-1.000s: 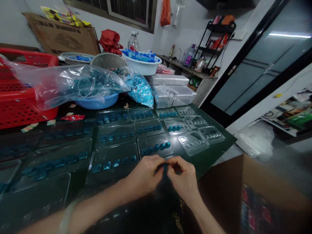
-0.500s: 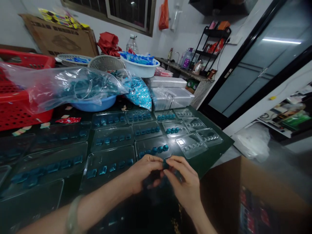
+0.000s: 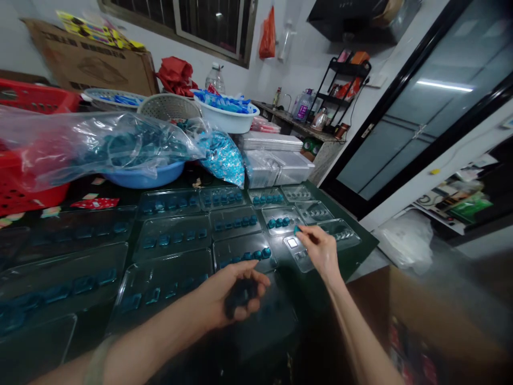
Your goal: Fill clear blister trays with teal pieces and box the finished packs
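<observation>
Hands first: the right hand (image 3: pixel 323 250) pinches a small teal piece (image 3: pixel 297 230) between thumb and fingertips, in view just beyond the clear tray with a bright square (image 3: pixel 306 265); whether the piece touches plastic cannot be told. The left hand (image 3: pixel 220 289) is loosely curled, palm turned inward, and its hollow is too dark to tell whether it holds anything. To handle the piece well, a light grip on its sides seems best, kept level, with the wrist high so the thin-looking trays don't shift on the worktop (image 3: pixel 363 247). Counted out, one piece is in the right hand's pinch; the tray nearest its fingertips (image 3: pixel 276 211) carries three; the small tray behind that (image 3: pixel 264 191) seems to bear five; the middle tray (image 3: pixel 228 214) has five, and so does the broader tray (image 3: pixel 160 227) to its left. By the left hand, at least three show in the near tray, the rest blurred. Four trays at the right show clear moulded bumps. Behind stand one blue basin (image 3: pixel 148 176), one white basin (image 3: pixel 226 123) and one bag of turquoise bits (image 3: pixel 222 156).
</observation>
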### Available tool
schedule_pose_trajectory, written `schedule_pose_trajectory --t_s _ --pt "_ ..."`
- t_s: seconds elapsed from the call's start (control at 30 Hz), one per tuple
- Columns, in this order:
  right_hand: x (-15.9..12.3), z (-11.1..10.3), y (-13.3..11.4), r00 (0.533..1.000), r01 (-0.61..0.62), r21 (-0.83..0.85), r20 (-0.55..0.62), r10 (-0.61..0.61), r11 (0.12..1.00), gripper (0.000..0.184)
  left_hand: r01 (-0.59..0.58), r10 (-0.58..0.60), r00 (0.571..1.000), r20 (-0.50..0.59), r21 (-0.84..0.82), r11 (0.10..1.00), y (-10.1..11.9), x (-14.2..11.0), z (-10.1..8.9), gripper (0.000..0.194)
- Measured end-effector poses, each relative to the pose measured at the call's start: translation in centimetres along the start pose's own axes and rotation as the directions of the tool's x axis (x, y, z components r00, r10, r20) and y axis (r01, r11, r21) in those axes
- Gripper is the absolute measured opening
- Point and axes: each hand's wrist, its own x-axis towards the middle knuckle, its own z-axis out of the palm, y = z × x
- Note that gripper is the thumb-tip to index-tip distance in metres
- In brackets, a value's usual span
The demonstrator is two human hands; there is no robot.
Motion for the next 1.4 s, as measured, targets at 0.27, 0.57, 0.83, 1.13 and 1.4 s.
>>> schedule_pose_trajectory --t_s 0.27,0.57,0.83,1.13,1.4 --pt "8.2 4.2 7.0 0.981 -0.065 -0.355 0.147 0.124 0.933 0.015 -0.055 0.054 0.998 -0.014 -0.039 0.998 -0.3 -1.0 -1.3 0.032" --pt "8.5 5.0 4.8 0.927 -0.048 -0.598 0.273 0.259 0.800 0.025 -0.040 0.038 0.999 -0.024 -0.087 0.995 0.0 -0.8 -1.1 0.034" --pt "7.5 3.0 2.1 0.931 0.022 -0.554 0.314 0.185 0.832 0.025 -0.103 0.109 0.994 0.020 -0.206 0.973 0.5 -1.3 -0.7 0.033" --pt "-4.4 -1.6 -9.4 0.813 0.239 0.158 0.506 -0.287 0.958 0.008 -0.135 0.135 0.991 0.003 -0.001 0.991 -0.5 -1.1 0.6 0.048" --pt "-6.7 -0.7 -9.7 0.865 0.105 0.163 0.471 -0.171 0.981 0.010 -0.255 0.258 0.966 0.017 0.240 0.937 -1.8 -0.8 1.7 0.055"
